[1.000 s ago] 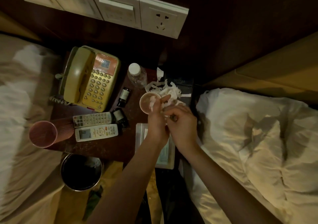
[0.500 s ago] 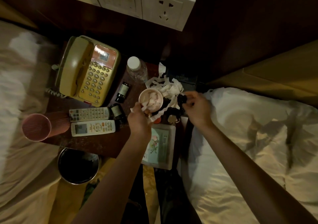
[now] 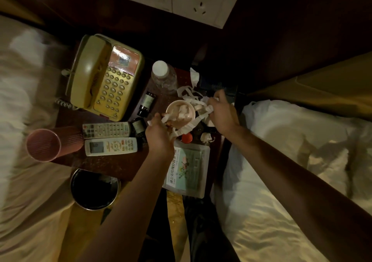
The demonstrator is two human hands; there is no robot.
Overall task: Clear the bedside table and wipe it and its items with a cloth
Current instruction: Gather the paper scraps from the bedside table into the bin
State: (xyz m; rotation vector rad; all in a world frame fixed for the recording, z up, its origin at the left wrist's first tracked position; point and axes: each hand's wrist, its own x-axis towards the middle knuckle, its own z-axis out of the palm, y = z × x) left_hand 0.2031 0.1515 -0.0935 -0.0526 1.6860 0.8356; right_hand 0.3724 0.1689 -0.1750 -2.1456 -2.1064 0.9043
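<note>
Paper strips [image 3: 198, 102]: now gripped by the right hand [image 3: 221, 112], moved back from the bed.
Cup [image 3: 180, 113]: kept held in the left hand [image 3: 159, 136] grip on the desk [image 3: 112, 167].

The right hand [image 3: 220, 112] now grips paper strips [image 3: 193, 97] (previously a dark item).

Olive-yellow telephone [image 3: 104, 76] with reddish label panel, pink ribbed cup [image 3: 52, 143], two white remotes [image 3: 109, 137] with grey and orange buttons, dark red-brown speckled bench [image 3: 108, 166], white paper strips [image 3: 189, 96], clear bottle [image 3: 164, 76] white-capped, cream bedsheets [image 3: 271, 181]
</note>
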